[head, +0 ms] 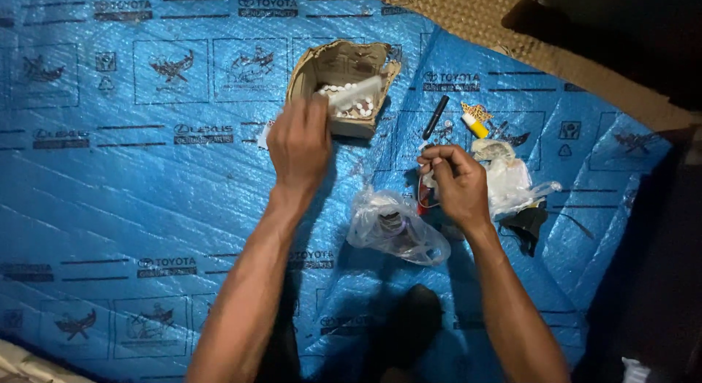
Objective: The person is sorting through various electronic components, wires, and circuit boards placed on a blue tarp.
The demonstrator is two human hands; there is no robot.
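Hands apart, I see my left hand (298, 143) gripping a clear bag (356, 93) of white beads over the torn cardboard box (344, 65) — right hand (453, 182) pinching something too small to identify.

Open blue plastic sheet (110, 186) lies left of the left hand (298, 145). Ahead, a torn cardboard box (344, 80) blocks passage. Around the right hand (453, 182), a clear plastic bag (395, 229), black pen (436, 116) and crumpled wrappers (512, 178) crowd close.
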